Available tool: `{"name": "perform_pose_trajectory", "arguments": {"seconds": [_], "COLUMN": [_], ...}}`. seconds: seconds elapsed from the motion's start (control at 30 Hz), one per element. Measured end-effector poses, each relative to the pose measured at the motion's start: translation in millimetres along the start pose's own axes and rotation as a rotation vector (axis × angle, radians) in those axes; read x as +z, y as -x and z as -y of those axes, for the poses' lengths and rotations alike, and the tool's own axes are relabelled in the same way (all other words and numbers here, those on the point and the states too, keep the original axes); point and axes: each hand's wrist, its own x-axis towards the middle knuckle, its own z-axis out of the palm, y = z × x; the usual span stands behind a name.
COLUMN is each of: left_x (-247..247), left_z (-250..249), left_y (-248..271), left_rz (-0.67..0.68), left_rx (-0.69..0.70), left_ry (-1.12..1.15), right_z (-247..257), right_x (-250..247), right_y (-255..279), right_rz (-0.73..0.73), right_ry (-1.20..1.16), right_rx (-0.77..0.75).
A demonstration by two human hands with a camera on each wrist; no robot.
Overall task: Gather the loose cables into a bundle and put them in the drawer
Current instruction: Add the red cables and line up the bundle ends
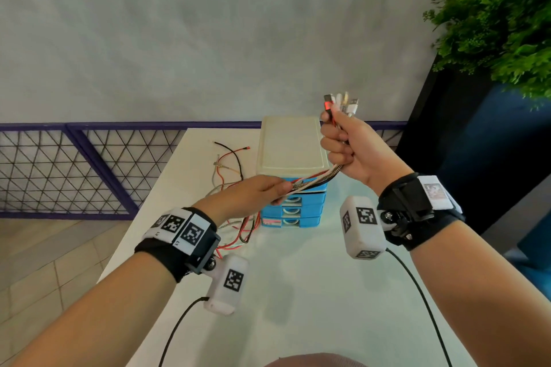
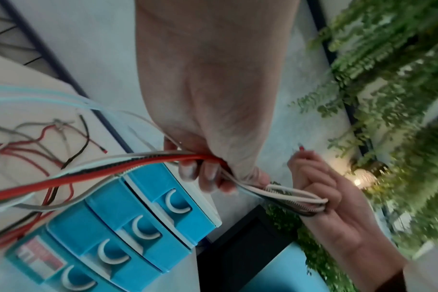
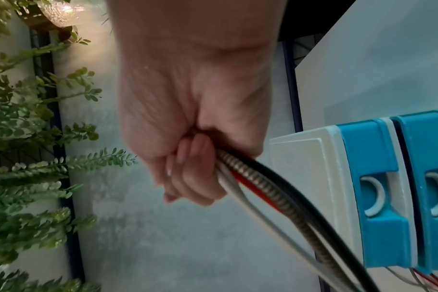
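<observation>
Above the table's (image 1: 298,277) far edge, right hand (image 1: 351,149) is gripping the cables (image 1: 316,180) in a fist, plugs up; left hand's (image 1: 253,191) fingers are pinching them lower, before the closed drawers (image 1: 293,211).

no readable text, label on lowest blue drawer (image 2: 39,258) too blurred

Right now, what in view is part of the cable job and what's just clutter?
Job:
cables, gripped by right hand and left hand
cable tails trailing over the table
drawer unit, drawers closed

Clutter:
plant
dark planter
railing
</observation>
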Motion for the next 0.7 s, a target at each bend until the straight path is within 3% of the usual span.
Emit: {"name": "perform_pose_trajectory", "arguments": {"seconds": [0.13,0.2,0.37,0.47,0.6,0.7], "left_x": [0,0,-9,-20,-28,-30], "left_z": [-3,-7,-12,-12,-23,-20], "left_y": [-1,1,2,1,-5,-8], "left_rz": [-0.031,-0.024,-0.066,-0.123,-0.209,-0.193], "left_rx": [0.033,0.078,0.104,0.074,0.107,0.075], "left_ry": [-0.174,-0.202,-0.46,-0.578,-0.574,-0.524], "right_z": [4,3,2,0,-17,-30], "right_x": [-1,1,6,5,10,10], "right_y": [10,13,13,14,18,18], "right_rz": [0.251,0.303,0.211,0.207,0.267,0.178], "right_ry": [-0.059,-0.137,-0.091,0.055,0.183,0.235], "right_rx": [0.121,0.13,0.115,0.235,0.433,0.343]}}
